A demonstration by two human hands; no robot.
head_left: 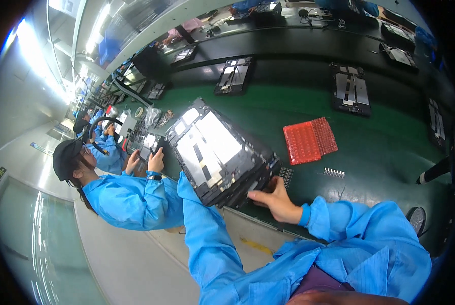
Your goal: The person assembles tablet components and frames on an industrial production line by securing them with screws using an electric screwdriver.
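Observation:
A tilted stack of opened tablets [222,152] is held up over the near edge of the bench, with silver battery panels showing on the top one. My right hand [277,201] grips the stack's lower right corner, thumb on the near side. The left sleeve [199,218] runs up to the stack's left side, and my left hand is hidden behind or under the tablets. Right of the stack lies a red bubble-wrap pouch [302,144]. Close to my right hand is a small dark tray with a grid of dots [286,175].
Opened tablets [351,90] lie spaced along the green and black bench [390,132]. A row of small metal parts [334,173] sits right of my hand. To my left a co-worker [136,198] in blue holds a device. A dark rod [433,171] juts in at right.

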